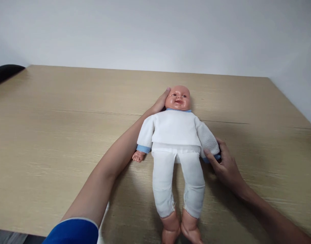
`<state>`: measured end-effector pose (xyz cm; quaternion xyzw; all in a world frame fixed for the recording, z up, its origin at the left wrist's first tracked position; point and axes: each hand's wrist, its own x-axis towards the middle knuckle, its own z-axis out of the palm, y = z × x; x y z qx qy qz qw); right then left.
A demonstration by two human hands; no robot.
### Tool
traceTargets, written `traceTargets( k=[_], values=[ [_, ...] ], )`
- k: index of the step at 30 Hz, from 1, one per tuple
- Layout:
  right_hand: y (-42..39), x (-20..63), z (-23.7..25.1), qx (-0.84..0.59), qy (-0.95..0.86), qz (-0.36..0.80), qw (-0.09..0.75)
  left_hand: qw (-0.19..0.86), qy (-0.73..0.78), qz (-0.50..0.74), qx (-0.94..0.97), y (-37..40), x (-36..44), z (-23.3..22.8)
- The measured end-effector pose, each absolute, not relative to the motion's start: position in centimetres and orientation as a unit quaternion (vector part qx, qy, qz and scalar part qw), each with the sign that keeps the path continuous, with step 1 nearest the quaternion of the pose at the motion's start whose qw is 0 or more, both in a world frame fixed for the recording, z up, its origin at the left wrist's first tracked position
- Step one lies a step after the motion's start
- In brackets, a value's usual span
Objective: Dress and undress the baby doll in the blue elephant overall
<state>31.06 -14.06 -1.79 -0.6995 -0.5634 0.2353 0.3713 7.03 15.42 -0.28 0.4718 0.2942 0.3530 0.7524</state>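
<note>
A baby doll point(177, 128) lies on its back with its head away from me and its feet toward me. It wears a white fleece top with blue cuffs and collar, and white trousers; its feet are bare. My left hand point(162, 100) is cupped against the left side of the doll's head, thumb along the side, its other fingers hidden. Around the cuff of the sleeve on the right, my right hand point(225, 166) is closed, thumb on top and fingers at the far side. That sleeve's doll hand is hidden.
The doll rests on a light wooden table point(56, 145) with a thin seam running across it. Behind the far edge stands a pale wall point(155, 34). Part of a black chair point(7, 73) shows at the far left.
</note>
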Motion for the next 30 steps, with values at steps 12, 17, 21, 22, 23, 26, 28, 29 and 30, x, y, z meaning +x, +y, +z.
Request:
traceTargets(
  k=[12,17,21,22,23,26,28,29,30],
  values=[
    [-14.0,31.2,-2.4,-0.702,-0.563,0.223,0.374,0.724,0.283,0.333,0.533,15.5,6.8,-0.6],
    [-13.9,31.1,-2.4,-0.701,-0.564,0.223,0.376,0.698,0.275,0.311,0.583,15.8,6.7,-0.5],
    [-13.8,31.2,-2.6,-0.697,-0.571,0.214,0.376,0.691,0.284,0.318,0.583,15.8,6.7,-0.4],
    [-13.8,31.3,-2.7,-0.695,-0.573,0.212,0.378,0.694,0.291,0.319,0.577,15.7,6.7,-0.3],
    [-13.7,31.3,-2.7,-0.693,-0.575,0.21,0.38,0.697,0.297,0.319,0.569,15.5,6.6,-0.2],
    [-13.3,31.3,-3.1,-0.687,-0.58,0.198,0.39,0.712,0.304,0.307,0.553,15.1,6.2,0.3],
    [-12.9,31.3,-3.4,-0.682,-0.584,0.19,0.397,0.714,0.3,0.292,0.56,15.0,5.8,0.7],
    [-12.6,31.2,-3.6,-0.678,-0.587,0.187,0.401,0.712,0.298,0.284,0.569,15.2,5.6,0.9],
    [-12.4,31.2,-3.8,-0.674,-0.589,0.182,0.407,0.704,0.298,0.279,0.581,15.5,5.3,1.2]
  ],
)
